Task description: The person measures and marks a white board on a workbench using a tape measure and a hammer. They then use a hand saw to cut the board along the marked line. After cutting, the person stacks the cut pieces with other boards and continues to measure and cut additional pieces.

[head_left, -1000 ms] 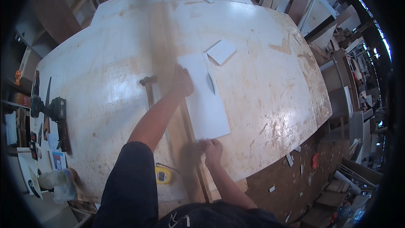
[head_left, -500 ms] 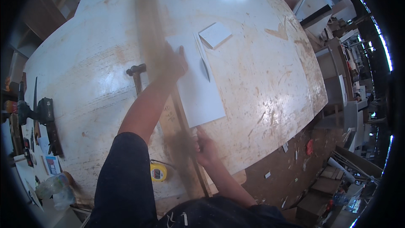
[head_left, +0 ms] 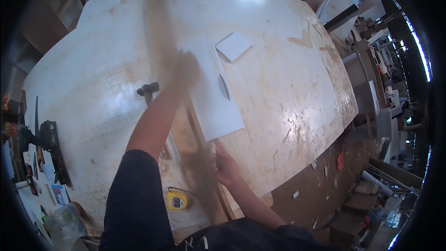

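A long wooden plank runs away from me across the worktable, its far and near stretches blurred. Against its right side lies a white rectangular panel. My left hand is over the panel's far left edge by the plank, its fingers smeared by motion. Close to the panel's near edge, my right hand is closed beside the plank; what its curled fingers grip is hidden. A thin pointed strip lies on the panel. Left of my left forearm is a hammer, its handle partly covered by the arm.
A yellow tape measure sits left of the plank on the white worktable. A small white block lies beyond the panel. At the left edge are a cordless drill and a handsaw. Scraps litter the floor at right.
The whole view has shifted slightly. My left hand is now more blurred, its thumb less distinct. The right hand stays closed by the panel's near edge.
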The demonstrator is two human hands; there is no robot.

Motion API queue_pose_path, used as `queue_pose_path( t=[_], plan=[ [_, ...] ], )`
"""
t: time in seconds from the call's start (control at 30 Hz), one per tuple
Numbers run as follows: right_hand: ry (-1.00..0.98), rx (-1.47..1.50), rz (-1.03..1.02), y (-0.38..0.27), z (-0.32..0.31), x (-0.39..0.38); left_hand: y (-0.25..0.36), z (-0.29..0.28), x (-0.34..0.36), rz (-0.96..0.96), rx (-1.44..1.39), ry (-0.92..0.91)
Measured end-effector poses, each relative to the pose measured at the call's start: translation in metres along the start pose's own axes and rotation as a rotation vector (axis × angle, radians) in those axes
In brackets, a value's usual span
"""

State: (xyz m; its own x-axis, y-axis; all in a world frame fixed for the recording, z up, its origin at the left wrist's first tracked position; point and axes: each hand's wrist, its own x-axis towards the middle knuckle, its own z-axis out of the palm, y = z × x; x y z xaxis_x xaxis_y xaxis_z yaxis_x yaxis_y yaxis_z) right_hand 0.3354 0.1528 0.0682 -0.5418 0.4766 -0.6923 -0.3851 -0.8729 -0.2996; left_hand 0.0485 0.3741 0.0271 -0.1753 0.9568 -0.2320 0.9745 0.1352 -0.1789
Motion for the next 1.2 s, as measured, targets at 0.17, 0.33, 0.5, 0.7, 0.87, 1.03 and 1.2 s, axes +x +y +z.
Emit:
queue_pose_path(
  t=[0.17,0.33,0.5,0.7,0.87,1.03,1.2],
  plan=[
    [0.036,-0.101,0.028,-0.001,-0.002,0.007,0.006,-0.048,-0.014,0.002,0.025,-0.102],
    [-0.007,-0.118,0.045,-0.003,0.007,0.023,-0.017,-0.032,0.002,-0.031,-0.091,-0.011],
    [-0.067,-0.023,0.075,-0.010,0.017,0.047,-0.032,-0.017,0.029,-0.077,-0.103,0.036],
    [0.014,-0.013,0.067,-0.019,0.050,0.062,-0.051,-0.020,0.050,-0.062,-0.070,0.021],
    [-0.007,-0.040,0.052,-0.021,0.058,0.082,-0.070,-0.014,0.070,-0.075,-0.160,-0.005],
    [-0.084,-0.017,0.031,-0.027,0.073,0.107,-0.086,-0.021,0.091,-0.093,-0.168,-0.005],
    [-0.082,0.019,-0.020,-0.030,0.102,0.139,-0.101,-0.023,0.124,-0.140,-0.175,-0.003]
  ],
)
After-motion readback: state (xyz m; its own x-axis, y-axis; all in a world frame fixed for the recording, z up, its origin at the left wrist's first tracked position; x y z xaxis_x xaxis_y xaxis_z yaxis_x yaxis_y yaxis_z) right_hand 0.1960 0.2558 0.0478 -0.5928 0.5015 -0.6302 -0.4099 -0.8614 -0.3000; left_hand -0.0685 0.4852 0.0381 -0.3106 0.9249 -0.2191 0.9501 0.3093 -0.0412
